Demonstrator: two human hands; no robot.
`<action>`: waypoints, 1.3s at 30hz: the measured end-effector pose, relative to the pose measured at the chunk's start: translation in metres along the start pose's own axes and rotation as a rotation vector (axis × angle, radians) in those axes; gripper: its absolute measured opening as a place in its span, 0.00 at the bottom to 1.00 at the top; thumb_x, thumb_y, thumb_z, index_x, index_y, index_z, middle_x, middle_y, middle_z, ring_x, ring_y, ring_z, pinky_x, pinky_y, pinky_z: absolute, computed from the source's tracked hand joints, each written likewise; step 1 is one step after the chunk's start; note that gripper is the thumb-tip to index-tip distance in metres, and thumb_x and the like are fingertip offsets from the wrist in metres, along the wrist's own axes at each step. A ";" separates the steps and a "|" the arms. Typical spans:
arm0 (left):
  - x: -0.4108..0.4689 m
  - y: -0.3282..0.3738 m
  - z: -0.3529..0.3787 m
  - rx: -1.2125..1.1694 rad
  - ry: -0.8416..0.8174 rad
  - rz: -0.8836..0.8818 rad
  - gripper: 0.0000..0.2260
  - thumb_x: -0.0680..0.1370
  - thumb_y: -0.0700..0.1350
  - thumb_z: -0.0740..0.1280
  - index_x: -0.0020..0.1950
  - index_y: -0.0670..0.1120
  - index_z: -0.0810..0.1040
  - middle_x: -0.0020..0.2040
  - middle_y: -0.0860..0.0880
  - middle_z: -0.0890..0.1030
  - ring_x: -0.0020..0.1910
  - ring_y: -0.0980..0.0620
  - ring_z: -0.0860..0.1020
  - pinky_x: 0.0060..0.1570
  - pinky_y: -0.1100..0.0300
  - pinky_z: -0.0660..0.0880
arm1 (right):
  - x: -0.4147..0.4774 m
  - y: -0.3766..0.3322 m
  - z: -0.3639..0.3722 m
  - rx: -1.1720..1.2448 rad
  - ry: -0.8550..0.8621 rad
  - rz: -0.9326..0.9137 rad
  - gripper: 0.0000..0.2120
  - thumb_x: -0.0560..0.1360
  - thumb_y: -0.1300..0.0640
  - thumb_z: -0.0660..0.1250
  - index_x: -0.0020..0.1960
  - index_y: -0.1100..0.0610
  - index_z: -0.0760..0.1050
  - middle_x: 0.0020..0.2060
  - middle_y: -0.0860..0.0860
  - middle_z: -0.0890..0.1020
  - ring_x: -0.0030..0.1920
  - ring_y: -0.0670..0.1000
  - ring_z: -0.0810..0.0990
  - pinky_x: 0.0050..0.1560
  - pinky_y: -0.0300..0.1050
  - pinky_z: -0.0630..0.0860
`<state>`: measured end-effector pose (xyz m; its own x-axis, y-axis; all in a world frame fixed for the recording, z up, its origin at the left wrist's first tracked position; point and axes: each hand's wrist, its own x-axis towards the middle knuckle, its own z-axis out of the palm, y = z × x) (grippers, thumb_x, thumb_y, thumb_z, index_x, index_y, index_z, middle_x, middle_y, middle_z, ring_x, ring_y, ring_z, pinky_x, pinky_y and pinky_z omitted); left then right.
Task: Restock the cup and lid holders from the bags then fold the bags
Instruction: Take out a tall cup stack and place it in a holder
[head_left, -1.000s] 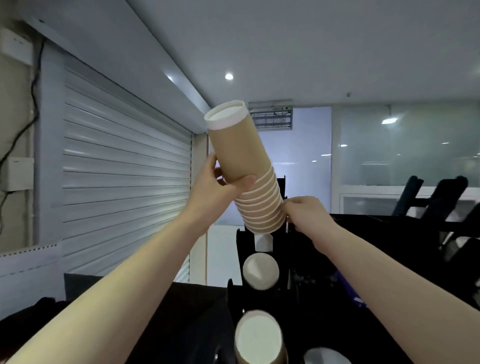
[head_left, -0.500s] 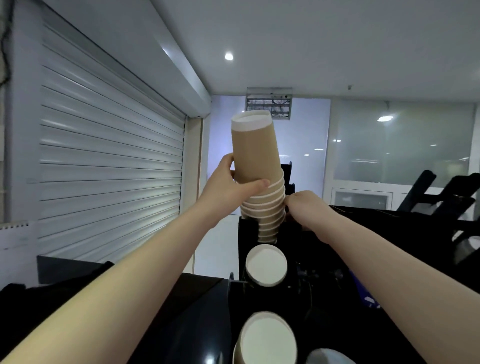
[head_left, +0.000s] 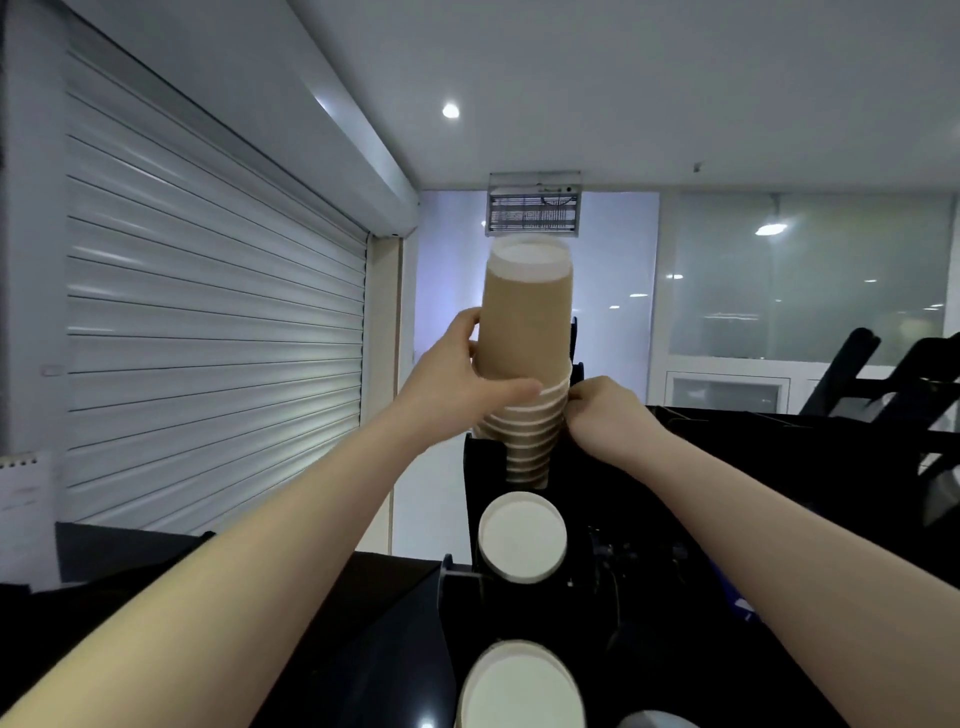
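Dim room, roller shutter (head_left: 208, 332) at left. Cup stack (head_left: 524, 322) base-up, lower end inside top slot of black holder (head_left: 483, 467). Left grip (head_left: 457, 384) wrapped round stack; right grip (head_left: 602, 415) pinching lower rims. Best kept upright, fed straight down, rims unsnagged.

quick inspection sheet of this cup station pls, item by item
surface: black counter, dimly lit.
job's things: brown cup stack, rims downward, its lower end in the top slot of the black holder; the two slots below show white cup ends. Bags, lids: nothing seen.
clutter: spiral pad at the left edge; blue item at right, unclear.
grips: left grip wraps the stack; right grip touches its rims with curled fingers, pinch unclear.
cables: nothing seen.
surroundings: closed roller shutter, ceiling lights, glass partition.
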<state>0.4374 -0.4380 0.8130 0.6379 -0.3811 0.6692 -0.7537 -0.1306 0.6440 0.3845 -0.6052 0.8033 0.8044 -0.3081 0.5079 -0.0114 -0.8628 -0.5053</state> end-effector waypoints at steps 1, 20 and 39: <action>-0.003 -0.004 0.003 -0.001 -0.015 0.001 0.35 0.62 0.53 0.77 0.66 0.58 0.66 0.53 0.59 0.78 0.52 0.59 0.79 0.54 0.53 0.77 | 0.000 0.002 0.002 -0.001 -0.001 -0.003 0.10 0.74 0.62 0.57 0.43 0.66 0.76 0.38 0.58 0.79 0.36 0.54 0.73 0.31 0.40 0.66; -0.011 -0.054 0.009 -0.509 -0.286 -0.549 0.41 0.59 0.76 0.60 0.58 0.46 0.78 0.35 0.51 0.82 0.36 0.53 0.80 0.41 0.59 0.77 | -0.008 0.007 -0.003 0.780 -0.173 0.376 0.05 0.71 0.66 0.59 0.43 0.60 0.72 0.37 0.56 0.74 0.24 0.49 0.74 0.23 0.36 0.72; -0.004 -0.080 0.011 -0.541 -0.344 -0.674 0.35 0.60 0.69 0.68 0.50 0.40 0.77 0.38 0.46 0.78 0.44 0.48 0.76 0.62 0.53 0.74 | -0.009 0.014 0.014 0.866 -0.277 0.451 0.08 0.79 0.55 0.60 0.44 0.56 0.76 0.29 0.51 0.80 0.31 0.51 0.80 0.32 0.42 0.77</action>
<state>0.4935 -0.4365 0.7548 0.7670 -0.6417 -0.0005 -0.0092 -0.0119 0.9999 0.3851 -0.6087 0.7820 0.9421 -0.3348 0.0205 -0.0023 -0.0676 -0.9977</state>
